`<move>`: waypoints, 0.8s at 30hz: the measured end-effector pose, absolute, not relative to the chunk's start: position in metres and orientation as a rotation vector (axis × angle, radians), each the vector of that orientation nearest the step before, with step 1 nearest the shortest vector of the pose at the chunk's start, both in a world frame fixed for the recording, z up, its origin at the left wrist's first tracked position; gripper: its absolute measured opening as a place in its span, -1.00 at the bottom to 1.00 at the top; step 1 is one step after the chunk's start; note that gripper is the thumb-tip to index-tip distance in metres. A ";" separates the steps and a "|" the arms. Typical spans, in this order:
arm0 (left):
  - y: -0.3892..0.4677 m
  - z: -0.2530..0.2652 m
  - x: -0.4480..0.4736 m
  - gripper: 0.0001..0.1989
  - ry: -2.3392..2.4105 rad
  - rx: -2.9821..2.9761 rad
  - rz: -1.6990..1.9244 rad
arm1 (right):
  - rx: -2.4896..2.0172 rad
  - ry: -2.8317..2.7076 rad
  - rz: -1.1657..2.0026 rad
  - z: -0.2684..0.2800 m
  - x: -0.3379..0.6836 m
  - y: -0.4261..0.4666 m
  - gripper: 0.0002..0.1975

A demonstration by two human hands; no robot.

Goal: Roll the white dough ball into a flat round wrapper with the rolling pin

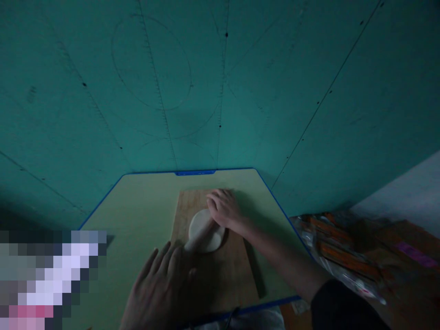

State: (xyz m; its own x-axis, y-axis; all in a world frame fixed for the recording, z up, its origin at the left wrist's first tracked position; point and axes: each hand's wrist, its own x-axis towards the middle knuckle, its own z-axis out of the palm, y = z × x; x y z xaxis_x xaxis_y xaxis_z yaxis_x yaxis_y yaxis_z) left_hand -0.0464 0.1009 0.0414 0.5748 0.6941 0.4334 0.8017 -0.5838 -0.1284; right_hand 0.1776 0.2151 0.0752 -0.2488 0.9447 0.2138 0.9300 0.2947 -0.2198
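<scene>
**Two hands rolling a round of dough on a wooden board**

A pale, flat round of dough (206, 230) lies just below the centre of the frame, on the upper half of a wooden board (220, 270). A light-coloured rolling pin (200, 237) lies slantwise across the dough, running from lower left to upper right.

The right hand (225, 210) comes in from the lower right of the frame, on a forearm that ends in a dark sleeve (343, 307). It lies palm down with fingers relaxed over the upper end of the pin, pressing rather than gripping. The left hand (161, 286), at bottom centre, is spread flat with fingers apart, its fingertips at the lower end of the pin; it grips nothing.

The board rests on a pale green mat with a blue edge (137, 215), which fills the lower middle of the frame. The mat lies on the counter, against a teal wall (220, 82) marked with faint lines and circles across the whole upper half.

At lower right, beside the mat, sits a heap of clear plastic packets with orange contents (340, 252). The scene is dim.
</scene>
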 end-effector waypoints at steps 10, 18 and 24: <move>0.085 0.041 -0.014 -0.13 -1.024 -2.723 -0.565 | -1.599 -2.419 0.203 0.075 0.197 0.201 -0.56; 0.065 0.040 0.006 -0.22 -1.120 -2.720 -0.665 | -1.492 -2.385 0.420 0.072 0.208 0.197 -0.55; 0.055 0.027 0.023 -0.27 -1.164 -2.811 -0.767 | -1.449 -2.361 0.474 0.068 0.199 0.200 -0.58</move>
State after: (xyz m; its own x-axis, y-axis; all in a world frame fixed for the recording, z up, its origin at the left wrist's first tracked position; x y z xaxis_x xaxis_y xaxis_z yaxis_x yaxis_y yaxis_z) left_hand 0.0230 0.0547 0.0270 0.6056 0.6636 0.4392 0.6655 -0.7250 0.1777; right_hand 0.1987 0.2002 0.0676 -0.4285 0.8975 0.1043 0.7877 0.4276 -0.4434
